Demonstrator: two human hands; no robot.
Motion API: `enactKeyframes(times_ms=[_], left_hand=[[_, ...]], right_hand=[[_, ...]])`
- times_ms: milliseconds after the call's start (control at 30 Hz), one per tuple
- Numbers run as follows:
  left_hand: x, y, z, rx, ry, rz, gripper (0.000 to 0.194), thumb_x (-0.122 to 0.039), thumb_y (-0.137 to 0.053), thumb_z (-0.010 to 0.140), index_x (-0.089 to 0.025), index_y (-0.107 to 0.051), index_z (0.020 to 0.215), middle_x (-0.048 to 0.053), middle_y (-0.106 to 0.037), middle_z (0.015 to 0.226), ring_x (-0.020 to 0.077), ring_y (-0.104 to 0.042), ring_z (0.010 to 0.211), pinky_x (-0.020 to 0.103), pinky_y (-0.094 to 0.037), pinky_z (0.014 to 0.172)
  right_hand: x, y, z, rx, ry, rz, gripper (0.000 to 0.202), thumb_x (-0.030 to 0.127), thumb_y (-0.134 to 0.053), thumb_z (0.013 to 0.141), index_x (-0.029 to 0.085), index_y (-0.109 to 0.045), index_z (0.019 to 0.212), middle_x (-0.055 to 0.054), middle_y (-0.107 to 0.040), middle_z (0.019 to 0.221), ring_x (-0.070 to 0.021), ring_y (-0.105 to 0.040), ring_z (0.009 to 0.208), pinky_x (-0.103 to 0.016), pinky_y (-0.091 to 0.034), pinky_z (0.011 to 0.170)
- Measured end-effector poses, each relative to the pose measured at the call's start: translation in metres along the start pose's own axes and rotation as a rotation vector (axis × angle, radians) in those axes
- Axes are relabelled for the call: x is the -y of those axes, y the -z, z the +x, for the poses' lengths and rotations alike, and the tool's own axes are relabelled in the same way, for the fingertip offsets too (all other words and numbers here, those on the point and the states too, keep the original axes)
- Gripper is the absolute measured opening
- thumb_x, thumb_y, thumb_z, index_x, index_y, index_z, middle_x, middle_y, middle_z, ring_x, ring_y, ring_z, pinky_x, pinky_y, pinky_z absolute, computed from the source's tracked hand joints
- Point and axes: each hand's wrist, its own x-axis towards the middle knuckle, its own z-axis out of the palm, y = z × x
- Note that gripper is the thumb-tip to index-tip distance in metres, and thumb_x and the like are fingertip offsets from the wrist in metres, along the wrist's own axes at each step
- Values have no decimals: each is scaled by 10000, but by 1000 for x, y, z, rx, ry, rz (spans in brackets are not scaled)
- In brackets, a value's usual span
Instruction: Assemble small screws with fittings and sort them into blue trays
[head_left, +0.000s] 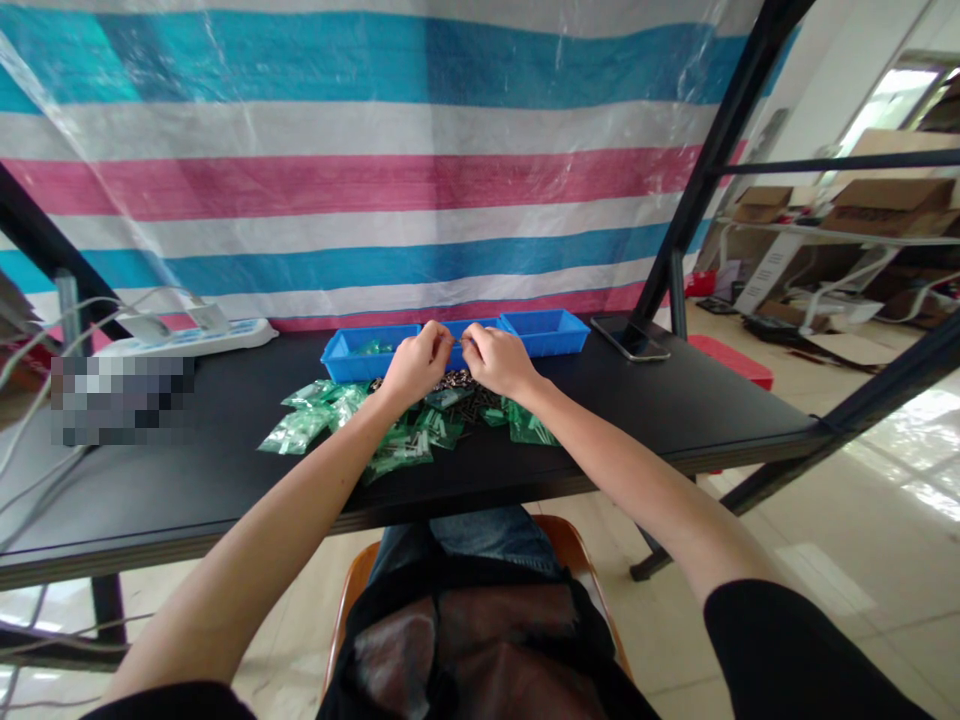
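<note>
My left hand (421, 362) and my right hand (495, 358) are close together over the front edge of the blue trays (551, 333), their fingertips nearly meeting. Both have their fingers pinched; whatever lies between them is too small to name. Below and between the hands lies a pile of small metal parts (480, 403), screw-like, on the black table. Small green-tinted plastic bags (300, 430) with pieces inside lie left of the pile and in front of it, and another green bag (529, 425) rests beside my right forearm. Some green bags (373, 347) sit in the left tray.
A phone (630, 338) lies on the black table (637, 420) right of the trays. At the left are a white power strip (191, 338) with plugs and cables, and a pixelated patch. Black metal posts frame both sides; a striped sheet hangs behind.
</note>
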Motion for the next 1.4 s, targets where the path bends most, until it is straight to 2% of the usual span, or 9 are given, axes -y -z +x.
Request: enactKeyframes(times_ms=[333, 533, 1067, 1400], left_hand=[[1, 0, 0, 13, 1, -37, 136, -283, -368, 890, -199, -456, 829, 1, -593, 636, 156, -561, 572, 234, -355, 556], [0, -1, 0, 4, 20, -36, 140, -284, -367, 888, -200, -447, 811, 2, -591, 633, 158, -558, 572, 237, -353, 554], [-4, 2, -1, 12, 37, -24, 172, -292, -373, 874, -202, -476, 770, 3, -580, 631, 160, -553, 582, 239, -348, 567], [-6, 1, 1, 15, 24, -22, 207, -280, -352, 881, -202, -465, 726, 11, -573, 629, 161, -550, 590, 250, -360, 591]], right_hand=[[-1, -1, 0, -30, 19, 53, 193, 219, -381, 883, 156, -524, 997, -63, -646, 838, -189, -586, 782, -265, -360, 643], [0, -3, -1, -49, 31, 3, 198, 241, -414, 876, 157, -522, 1019, -63, -643, 835, -189, -584, 779, -268, -353, 635], [2, 1, -2, -1, 38, -56, 196, 248, -372, 893, 157, -531, 962, -69, -641, 833, -195, -582, 782, -267, -331, 638], [2, 0, -2, 4, 19, -46, 279, 260, -284, 935, 159, -543, 922, -71, -645, 796, -201, -592, 762, -265, -335, 625]])
